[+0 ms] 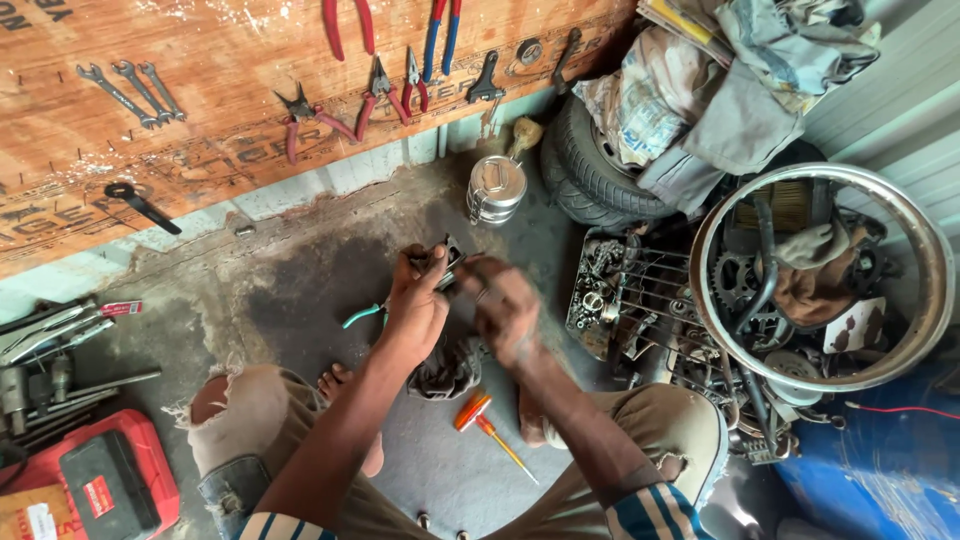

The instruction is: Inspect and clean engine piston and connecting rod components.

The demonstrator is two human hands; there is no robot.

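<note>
Head view: small dark metal part point(450, 262) pinched in left hand point(418, 305), blurred right hand point(505, 310) grip unclear.

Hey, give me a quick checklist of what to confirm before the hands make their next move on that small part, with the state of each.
1. Left hand grips the small dark part: ok.
2. Right hand placed on the part: cannot tell, blurred.
3. Screwdriver with orange handle within reach on the floor between the knees: ok.
4. Green-handled pliers near the left hand: ok.
5. Rag lies under the hands: ok.
6. Metal tin stands apart from the hands: ok.
</note>
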